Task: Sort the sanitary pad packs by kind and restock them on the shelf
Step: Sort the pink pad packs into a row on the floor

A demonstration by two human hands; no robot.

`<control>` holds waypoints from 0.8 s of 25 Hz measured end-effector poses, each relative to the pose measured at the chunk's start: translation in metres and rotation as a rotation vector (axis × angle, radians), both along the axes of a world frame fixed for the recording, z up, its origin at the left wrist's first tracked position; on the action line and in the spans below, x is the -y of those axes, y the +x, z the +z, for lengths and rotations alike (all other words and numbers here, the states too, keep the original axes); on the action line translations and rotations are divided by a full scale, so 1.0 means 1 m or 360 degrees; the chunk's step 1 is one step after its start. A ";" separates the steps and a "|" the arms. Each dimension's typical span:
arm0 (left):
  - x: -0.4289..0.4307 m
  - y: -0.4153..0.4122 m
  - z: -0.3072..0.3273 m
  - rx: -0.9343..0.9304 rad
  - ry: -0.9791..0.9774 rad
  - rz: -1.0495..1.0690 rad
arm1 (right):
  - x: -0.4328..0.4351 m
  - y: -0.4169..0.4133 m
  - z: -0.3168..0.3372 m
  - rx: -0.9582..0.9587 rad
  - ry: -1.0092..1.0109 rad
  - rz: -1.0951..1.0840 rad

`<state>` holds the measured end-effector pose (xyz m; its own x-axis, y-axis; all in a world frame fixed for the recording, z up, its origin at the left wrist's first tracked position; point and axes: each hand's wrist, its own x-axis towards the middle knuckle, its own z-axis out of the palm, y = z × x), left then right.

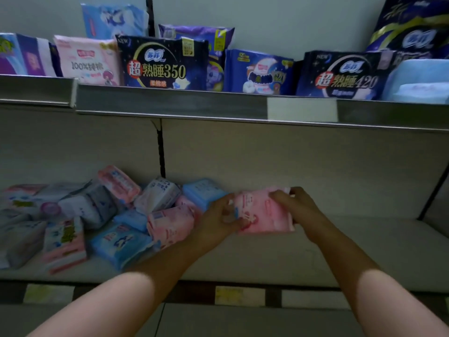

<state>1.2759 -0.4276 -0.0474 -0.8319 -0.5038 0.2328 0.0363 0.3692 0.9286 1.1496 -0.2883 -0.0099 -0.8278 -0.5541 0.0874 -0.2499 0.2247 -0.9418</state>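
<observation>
I see the left hand (222, 215) and right hand (291, 205) pinching a pink pad pack (263, 212) by its ends (light, squashy, slick-wrapped, I judge) at the lower shelf (340, 251), unsorted packs (97, 215) heaped left of the grip.

Single head-worn wide-angle view. The camera stands just in front of the lower shelf (340, 251) and above its surface, facing it squarely and tilted down. The lower shelf fills mid-frame at close range; the upper shelf (170, 103), above it, crosses the frame's upper third.
</observation>
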 end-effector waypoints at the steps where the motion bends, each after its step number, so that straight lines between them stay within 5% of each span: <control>1: -0.011 0.004 0.006 -0.0011 0.0055 -0.0025 | -0.013 0.003 0.009 0.0015 -0.0027 0.0088; 11: -0.108 0.051 0.011 -0.0077 0.1030 -0.0290 | -0.087 0.030 0.021 0.0163 -0.0194 0.0609; 15: -0.126 0.066 0.005 -0.0375 0.1304 -0.0135 | -0.095 0.045 0.009 0.0160 -0.0182 0.0683; 20: -0.133 0.085 -0.004 -0.0545 0.1219 -0.0075 | -0.088 0.068 -0.004 0.0133 -0.0231 0.0701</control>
<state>1.3611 -0.2949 -0.0518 -0.8017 -0.5918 0.0840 0.3613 -0.3679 0.8568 1.2177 -0.2004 -0.0141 -0.5240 -0.8412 0.1330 -0.2136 -0.0213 -0.9767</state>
